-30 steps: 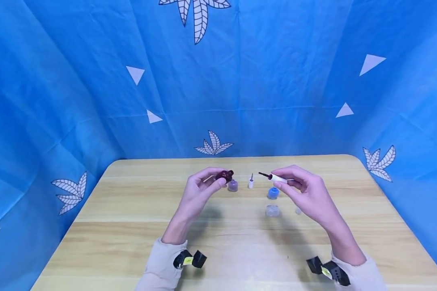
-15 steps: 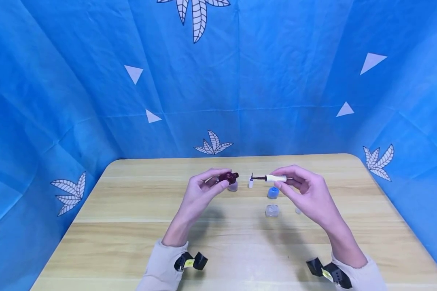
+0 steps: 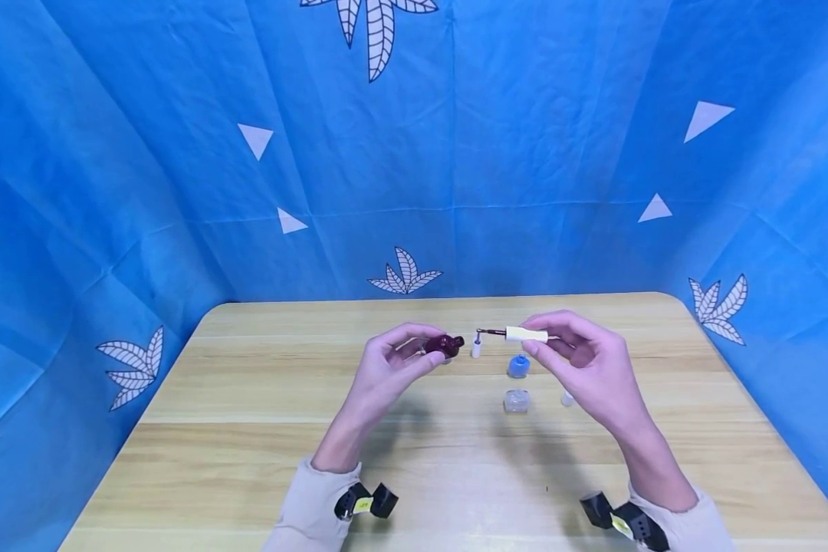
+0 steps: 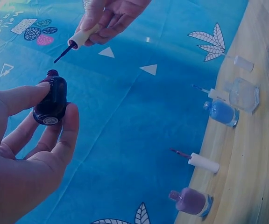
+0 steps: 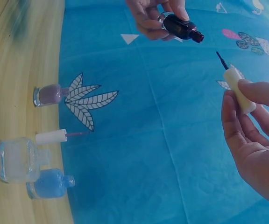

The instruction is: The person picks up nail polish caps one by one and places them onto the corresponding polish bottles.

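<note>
1. Left hand (image 3: 385, 376): fingers grasp the dark-red nail-polish bottle (image 4: 55, 100); its neck (image 5: 197, 36) projects past the fingertips;
2. Right hand (image 3: 596, 376): fingers pinch the white brush cap (image 3: 520, 334); its brush (image 5: 222, 60) points from them toward that neck, not touching;
3. Blue nail-polish bottle (image 3: 518, 368): upright on the table (image 3: 248, 475), below the right fingers.

We count four bottles (image 4: 53, 103): one above table (image 3: 248, 399), three on it. Four caps (image 5: 238, 91): one above table, three on it. Two hands (image 3: 381, 376) over table; two sleeves (image 3: 309, 498), two straps (image 3: 346, 502). One cloth (image 3: 448, 153) behind table.
</note>
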A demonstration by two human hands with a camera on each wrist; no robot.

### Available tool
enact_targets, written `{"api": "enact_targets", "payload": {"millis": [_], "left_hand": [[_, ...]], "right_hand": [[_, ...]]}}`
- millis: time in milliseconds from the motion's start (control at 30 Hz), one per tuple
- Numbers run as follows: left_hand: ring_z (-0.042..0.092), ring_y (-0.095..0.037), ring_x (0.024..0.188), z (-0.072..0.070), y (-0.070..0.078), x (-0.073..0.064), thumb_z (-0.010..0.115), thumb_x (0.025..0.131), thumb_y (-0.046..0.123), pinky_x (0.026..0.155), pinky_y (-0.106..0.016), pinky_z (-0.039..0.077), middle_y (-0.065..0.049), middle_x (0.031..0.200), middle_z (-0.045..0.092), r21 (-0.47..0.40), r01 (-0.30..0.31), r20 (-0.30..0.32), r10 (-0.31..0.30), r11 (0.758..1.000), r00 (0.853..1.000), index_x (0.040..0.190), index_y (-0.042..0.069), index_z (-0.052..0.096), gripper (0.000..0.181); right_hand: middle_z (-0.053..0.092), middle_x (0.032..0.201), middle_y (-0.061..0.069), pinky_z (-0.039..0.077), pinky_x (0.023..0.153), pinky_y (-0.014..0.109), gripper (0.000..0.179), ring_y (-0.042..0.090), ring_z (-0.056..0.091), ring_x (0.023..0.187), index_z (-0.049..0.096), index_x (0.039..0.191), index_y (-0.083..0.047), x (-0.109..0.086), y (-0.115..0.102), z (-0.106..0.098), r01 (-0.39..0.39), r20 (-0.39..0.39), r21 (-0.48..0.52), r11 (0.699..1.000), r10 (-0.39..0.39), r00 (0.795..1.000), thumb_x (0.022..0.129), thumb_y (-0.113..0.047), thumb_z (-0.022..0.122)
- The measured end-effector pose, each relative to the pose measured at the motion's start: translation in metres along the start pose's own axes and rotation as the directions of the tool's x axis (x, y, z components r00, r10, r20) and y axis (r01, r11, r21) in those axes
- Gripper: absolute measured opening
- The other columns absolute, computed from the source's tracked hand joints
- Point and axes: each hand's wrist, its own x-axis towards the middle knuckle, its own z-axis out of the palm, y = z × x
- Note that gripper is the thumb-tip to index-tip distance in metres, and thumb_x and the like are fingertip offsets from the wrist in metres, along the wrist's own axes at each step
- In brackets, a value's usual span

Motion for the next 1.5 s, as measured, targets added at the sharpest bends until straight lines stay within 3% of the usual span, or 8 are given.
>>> {"api": "enact_targets", "payload": {"millis": [200, 467, 1033, 1500], "left_hand": [[0.067, -0.03, 0.115, 0.0015, 0.0, -0.0005, 0.074, 0.089, -0.007, 0.1, -0.04, 0.056, -0.019, 0.12, 0.064, 0.001, 0.017, -0.02, -0.017, 1.0, 1.0, 0.117, -0.008, 0.067, 0.029], [0.068, -0.029, 0.113, 0.0019, 0.0002, -0.0002, 0.073, 0.089, -0.008, 0.099, -0.041, 0.057, -0.019, 0.118, 0.066, -0.002, 0.004, -0.007, -0.004, 1.0, 1.0, 0.117, -0.009, 0.067, 0.028], [0.069, -0.028, 0.109, 0.0038, 0.003, -0.0011, 0.075, 0.089, -0.008, 0.099, -0.041, 0.057, -0.019, 0.116, 0.068, 0.015, -0.009, 0.001, 0.009, 1.0, 1.0, 0.117, -0.009, 0.069, 0.029], [0.069, -0.028, 0.107, 0.0027, 0.0031, -0.0021, 0.075, 0.087, -0.01, 0.096, -0.042, 0.059, -0.019, 0.114, 0.069, -0.001, -0.029, 0.011, 0.029, 1.0, 1.0, 0.114, -0.01, 0.07, 0.028]], "right_hand": [[0.072, 0.109, 0.013, 0.06, 0.081, 0.02, 0.026, 0.014, 0.068, 0.087, 0.073, 0.112, 0.004, -0.0006, -0.0011, 0.0001, 0.004, -0.017, 0.004, 1.0, -0.004, 1.0, 0.088, 0.014, 0.072], [0.072, 0.109, 0.016, 0.06, 0.089, 0.025, 0.025, 0.019, 0.071, 0.096, 0.071, 0.113, 0.005, 0.0001, -0.0007, 0.0019, -0.014, -0.01, 0.024, 1.0, 0.014, 1.0, 0.089, 0.011, 0.073], [0.072, 0.106, 0.017, 0.061, 0.088, 0.027, 0.027, 0.018, 0.071, 0.091, 0.071, 0.113, 0.004, 0.0002, -0.0017, 0.004, -0.006, 0.032, 0.05, 0.999, 0.004, 0.999, 0.088, 0.014, 0.072], [0.071, 0.106, 0.02, 0.061, 0.088, 0.026, 0.024, 0.02, 0.071, 0.09, 0.072, 0.111, 0.002, -0.0007, -0.0006, 0.0055, -0.009, 0.055, 0.008, 1.0, 0.009, 0.998, 0.09, 0.011, 0.073]]}}
